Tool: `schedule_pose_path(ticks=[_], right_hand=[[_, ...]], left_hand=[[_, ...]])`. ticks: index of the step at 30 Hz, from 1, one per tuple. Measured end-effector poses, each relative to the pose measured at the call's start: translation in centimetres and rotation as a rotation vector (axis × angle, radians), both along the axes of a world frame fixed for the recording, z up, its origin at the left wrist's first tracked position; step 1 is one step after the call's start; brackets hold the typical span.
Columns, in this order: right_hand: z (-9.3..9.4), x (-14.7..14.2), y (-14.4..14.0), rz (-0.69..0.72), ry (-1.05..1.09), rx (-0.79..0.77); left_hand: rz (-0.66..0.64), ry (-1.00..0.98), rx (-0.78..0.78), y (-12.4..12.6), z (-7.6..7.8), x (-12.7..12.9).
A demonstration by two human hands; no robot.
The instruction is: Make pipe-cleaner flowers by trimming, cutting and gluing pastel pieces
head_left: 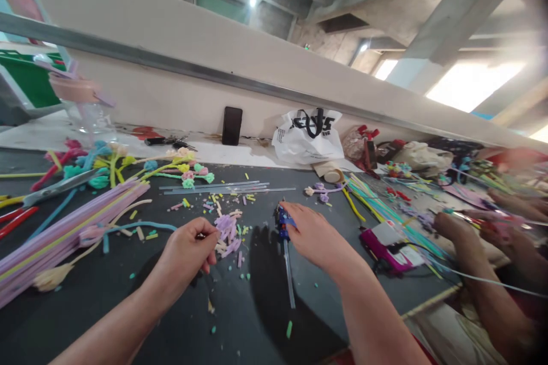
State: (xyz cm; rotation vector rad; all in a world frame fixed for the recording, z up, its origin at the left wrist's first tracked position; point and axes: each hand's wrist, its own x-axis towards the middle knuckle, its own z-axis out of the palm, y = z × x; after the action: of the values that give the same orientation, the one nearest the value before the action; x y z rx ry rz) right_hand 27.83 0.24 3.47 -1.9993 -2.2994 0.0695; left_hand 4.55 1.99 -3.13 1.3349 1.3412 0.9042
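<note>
My left hand (194,244) is closed in a pinch beside a small heap of lilac and cream fuzzy pipe cleaner pieces (228,231). Whatever lies between its fingertips is too small or hidden to make out. On the dark table, my right hand (305,231) has its fingers over a blue hot glue gun (283,222), gripping it from above. A clear glue stick (288,276) juts from the gun's rear toward me. My palm and fingers hide part of the gun. Cut pipe cleaner bits in several colours lie scattered between and around both hands.
Left, a bundle of lilac pipe cleaners (72,225), scissors (60,187) and fuzzy flowers (188,174). Clear glue sticks (226,187) lie farther back. A phone (232,125) and a white bag (306,137) stand by the partition. Right, a magenta box (391,251) and another person's hands (458,231).
</note>
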Motion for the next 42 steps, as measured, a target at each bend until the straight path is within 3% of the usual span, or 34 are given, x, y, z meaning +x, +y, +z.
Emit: schedule_pose_path(ticks=[3, 7, 14, 16, 19, 21, 27, 32, 42], right_hand=[[-1.3, 2.1, -0.1, -0.126, -0.1, -0.123], [-3.4, 3.1, 0.5, -0.222, -0.121, -0.101], [-2.4, 3.6, 0.3, -0.341, -0.078, 0.035], [-2.3, 2.7, -0.8, -0.261, 0.008, 0.146], [-3.1, 0.0, -2.8, 0.081, 0.301, 0.491], [-4.0, -2.1, -4.0, 0.24, 0.441, 0.508], [-6.6, -5.1, -4.8, 0.24, 0.535, 0.511], [-6.8, -5.1, -4.7, 0.282, 0.489, 0.431], [-7.4, -4.8, -4.7, 0.313, 0.489, 0.412]], left_hand=[[-0.016, 0.034, -0.001, 0.0, 0.0, 0.0], [-0.013, 0.019, 0.002, 0.0, 0.1, 0.0], [0.0, 0.015, 0.023, 0.2, 0.1, 0.1], [0.007, 0.015, 0.01, 0.2, 0.2, 0.2], [0.01, 0.024, 0.004, 0.2, 0.1, 0.2], [0.014, 0.056, 0.023, 0.2, 0.1, 0.1], [0.052, 0.171, 0.179, 0.0, 0.3, 0.0], [0.062, 0.25, 0.297, 0.0, 0.4, -0.1], [0.058, 0.308, 0.397, -0.1, 0.3, -0.2]])
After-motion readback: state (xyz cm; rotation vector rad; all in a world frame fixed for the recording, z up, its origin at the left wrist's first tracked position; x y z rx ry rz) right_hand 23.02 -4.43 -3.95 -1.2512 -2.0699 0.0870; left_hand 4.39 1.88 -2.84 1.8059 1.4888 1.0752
